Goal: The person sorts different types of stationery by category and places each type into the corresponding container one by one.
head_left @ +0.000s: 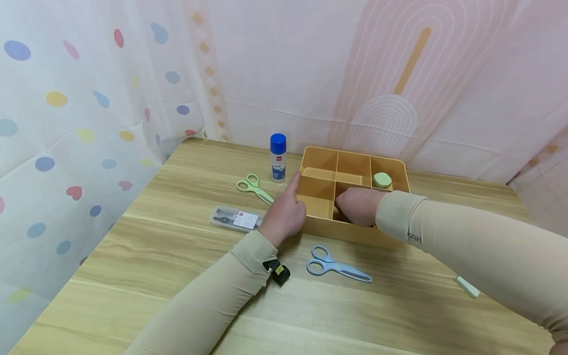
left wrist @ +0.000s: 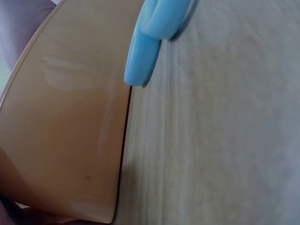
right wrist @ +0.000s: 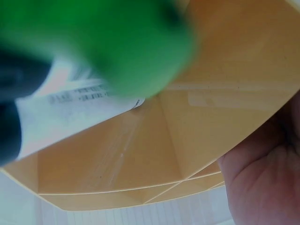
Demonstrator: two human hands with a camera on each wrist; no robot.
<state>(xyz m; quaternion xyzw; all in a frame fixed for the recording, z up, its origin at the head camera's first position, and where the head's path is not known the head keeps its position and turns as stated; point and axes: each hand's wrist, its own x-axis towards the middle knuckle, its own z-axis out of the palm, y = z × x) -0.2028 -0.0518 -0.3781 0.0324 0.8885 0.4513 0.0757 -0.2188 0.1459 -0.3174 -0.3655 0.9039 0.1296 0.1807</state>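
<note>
An orange-yellow divided storage box (head_left: 350,231) stands on the table. My left hand (head_left: 284,214) holds its front left corner, index finger stretched along the left side. My right hand (head_left: 357,204) reaches down into the front middle compartment, fingertips hidden by the walls; in the right wrist view its palm (right wrist: 265,187) shows past a divider. I cannot tell whether it holds anything. That view also has a blurred green object (right wrist: 136,51) and a white labelled object (right wrist: 75,122) with dark parts inside the box. A pale green rounded item (head_left: 381,180) sits in the back right compartment.
Blue scissors (head_left: 337,268) lie in front of the box. To its left are a blue-capped glue bottle (head_left: 278,160), green scissors (head_left: 255,186) and a clear compass case (head_left: 235,218). A small pale green and white block (head_left: 467,286) lies at right, beside the right sleeve.
</note>
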